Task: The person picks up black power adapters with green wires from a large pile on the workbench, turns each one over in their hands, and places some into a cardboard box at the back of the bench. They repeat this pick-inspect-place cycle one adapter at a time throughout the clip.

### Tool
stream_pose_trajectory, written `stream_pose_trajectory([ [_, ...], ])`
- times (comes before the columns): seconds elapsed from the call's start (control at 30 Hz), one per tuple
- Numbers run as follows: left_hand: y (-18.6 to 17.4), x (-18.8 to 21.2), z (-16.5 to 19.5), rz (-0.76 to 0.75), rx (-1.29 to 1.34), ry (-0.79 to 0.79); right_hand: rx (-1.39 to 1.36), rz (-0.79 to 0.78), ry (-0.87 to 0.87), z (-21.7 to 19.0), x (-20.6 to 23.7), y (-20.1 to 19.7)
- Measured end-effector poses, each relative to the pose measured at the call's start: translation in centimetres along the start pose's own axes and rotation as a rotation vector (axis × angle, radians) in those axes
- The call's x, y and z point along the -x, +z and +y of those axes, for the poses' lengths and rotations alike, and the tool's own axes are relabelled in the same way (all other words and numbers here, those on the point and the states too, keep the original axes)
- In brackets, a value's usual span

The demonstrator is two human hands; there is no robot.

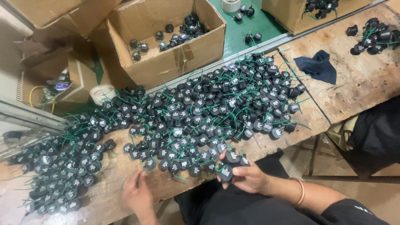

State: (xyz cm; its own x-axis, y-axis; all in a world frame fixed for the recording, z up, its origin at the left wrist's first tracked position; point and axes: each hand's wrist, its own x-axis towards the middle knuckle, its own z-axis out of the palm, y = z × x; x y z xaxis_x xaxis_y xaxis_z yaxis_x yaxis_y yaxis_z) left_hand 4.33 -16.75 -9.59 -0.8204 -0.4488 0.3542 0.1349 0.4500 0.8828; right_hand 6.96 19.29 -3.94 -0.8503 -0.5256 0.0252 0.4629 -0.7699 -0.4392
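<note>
Black parts with green wires (187, 112): large heap spread across wooden desk (358, 89). Right hand (246, 177) at desk edge, grip clenched on small bunch of parts (231, 162). Left hand (135, 193) at near edge, fingers curled; grip state cannot be told. Cardboard box (166, 62) behind heap holds more parts. Step apparently gathering; further pickups call for one-by-one fingertip pinches.

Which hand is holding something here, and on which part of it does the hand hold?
The right hand holds a few small black parts with green wires, fingers wrapped around their round bodies. The left hand rests at the wooden table's edge; no held thing is visible.
</note>
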Motion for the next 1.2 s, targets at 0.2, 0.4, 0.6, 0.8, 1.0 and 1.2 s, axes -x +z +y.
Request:
stream_pose_trajectory([
  [0.2,1.1,-0.3,0.0,0.159,-0.066,-0.095,-0.058,0.066,-0.025,-0.3,-1.2,1.0],
  [0.4,4.2,0.6,6.3,-0.104,0.876,0.198,-0.067,0.065,-0.113,-0.8,-2.5,2.5],
  [0.6,8.9,2.4,13.9,-0.324,0.388,0.362,0.012,0.08,0.022,0.1,-2.7,2.8],
  [0.8,10.6,4.8,14.7,-0.231,0.554,0.124,0.02,0.141,-0.042,-0.3,-2.2,1.8],
  [1.0,9.8,7.5,11.6,-0.425,0.776,-0.024,0.12,0.159,-0.156,-0.3,-1.3,1.2],
  [1.2,8.5,6.3,10.8,-0.575,0.652,0.279,0.32,0.106,-0.334,0.8,-1.0,-0.3],
])
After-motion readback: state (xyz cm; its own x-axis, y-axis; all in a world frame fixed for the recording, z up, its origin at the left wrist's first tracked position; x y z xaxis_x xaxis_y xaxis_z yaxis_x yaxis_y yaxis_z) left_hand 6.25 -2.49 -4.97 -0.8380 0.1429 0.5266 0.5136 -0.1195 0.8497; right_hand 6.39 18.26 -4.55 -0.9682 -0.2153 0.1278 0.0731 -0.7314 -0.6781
